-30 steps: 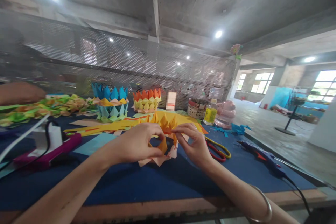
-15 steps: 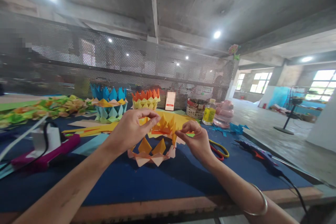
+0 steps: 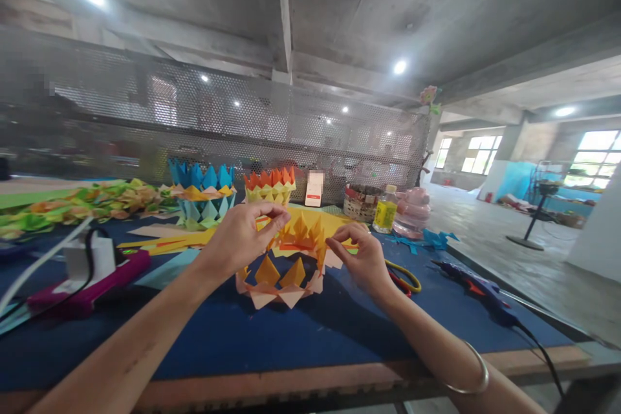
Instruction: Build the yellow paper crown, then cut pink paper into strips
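A ring of folded paper (image 3: 276, 296) stands on the blue table cover, with peach points below and yellow-orange points above. My left hand (image 3: 245, 236) is over its back left side, thumb and fingertips pinched together close to the upper points; whatever is between them is too small to make out. At the ring's right side, my right hand (image 3: 358, 255) also makes a pinch, its fingertips right beside a yellow-orange point (image 3: 321, 247). Whether they grip that point or something thin is unclear. Part of the ring's left side is hidden behind my left hand.
Behind stand a blue-topped paper basket (image 3: 204, 197), a red-and-yellow one (image 3: 270, 186) and a phone (image 3: 314, 189). Scissors (image 3: 407, 275) and a glue gun (image 3: 478, 291) lie rightward, near a bottle (image 3: 385, 210). A magenta power strip (image 3: 92, 288) and folded paper pieces (image 3: 126, 197) are left.
My left hand has drawn slightly left, its pinch now a little farther from the upper points. My right hand has barely moved. The paper ring stays in place.
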Tool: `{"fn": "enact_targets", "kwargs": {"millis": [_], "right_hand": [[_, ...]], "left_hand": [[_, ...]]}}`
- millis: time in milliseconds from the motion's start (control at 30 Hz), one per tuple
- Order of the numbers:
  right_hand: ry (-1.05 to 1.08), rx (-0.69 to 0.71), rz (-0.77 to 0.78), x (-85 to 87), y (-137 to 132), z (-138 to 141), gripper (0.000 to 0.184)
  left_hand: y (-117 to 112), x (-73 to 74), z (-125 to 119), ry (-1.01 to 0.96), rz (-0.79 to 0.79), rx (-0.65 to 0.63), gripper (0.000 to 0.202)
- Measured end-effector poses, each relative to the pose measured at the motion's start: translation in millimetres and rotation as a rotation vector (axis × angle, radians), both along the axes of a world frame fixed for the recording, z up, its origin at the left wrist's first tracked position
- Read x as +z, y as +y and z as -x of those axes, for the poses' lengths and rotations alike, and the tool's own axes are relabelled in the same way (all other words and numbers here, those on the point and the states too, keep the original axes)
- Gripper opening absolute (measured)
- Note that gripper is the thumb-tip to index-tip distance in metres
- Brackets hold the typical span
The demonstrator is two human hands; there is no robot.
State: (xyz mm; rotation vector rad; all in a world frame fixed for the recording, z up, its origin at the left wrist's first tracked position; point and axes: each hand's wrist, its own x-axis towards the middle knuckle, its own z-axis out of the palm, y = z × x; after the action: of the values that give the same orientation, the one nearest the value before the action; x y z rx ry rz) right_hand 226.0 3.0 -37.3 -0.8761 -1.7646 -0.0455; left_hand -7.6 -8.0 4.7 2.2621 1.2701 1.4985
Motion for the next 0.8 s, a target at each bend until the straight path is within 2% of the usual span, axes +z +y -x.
{"fn": "enact_targets", "kwargs": {"millis": [233, 500, 667, 733, 800], "right_hand": [[-0.009, -0.029, -0.028, 2.5, 1.9, -4.2, 0.015], [-0.096, -0.062, -0.042, 6.6, -13.1, 4.5, 0.036], [-0.060, -0.177, -0.013, 9.6, -3.6, -8.4, 0.045], [-0.054, -0.219, 0.002, 10.6, 6.0, -20.4, 0.041], [-0.054, -0.254, 0.013, 9.3, 16.1, -31.8, 0.027]], "left_hand": [[0.6, -0.3, -0.6, 0.014, 0.003, -0.010, 0.038], [0.1, -2.1, -1.1, 0.018, -0.012, -0.012, 0.037], [-0.2, -0.8, -1.0, 0.022, -0.023, -0.009, 0.037], [0.3, -0.8, -0.7, 0.025, -0.027, -0.010, 0.036], [1.0, -1.1, -0.5, 0.028, -0.030, -0.014, 0.034]]}}
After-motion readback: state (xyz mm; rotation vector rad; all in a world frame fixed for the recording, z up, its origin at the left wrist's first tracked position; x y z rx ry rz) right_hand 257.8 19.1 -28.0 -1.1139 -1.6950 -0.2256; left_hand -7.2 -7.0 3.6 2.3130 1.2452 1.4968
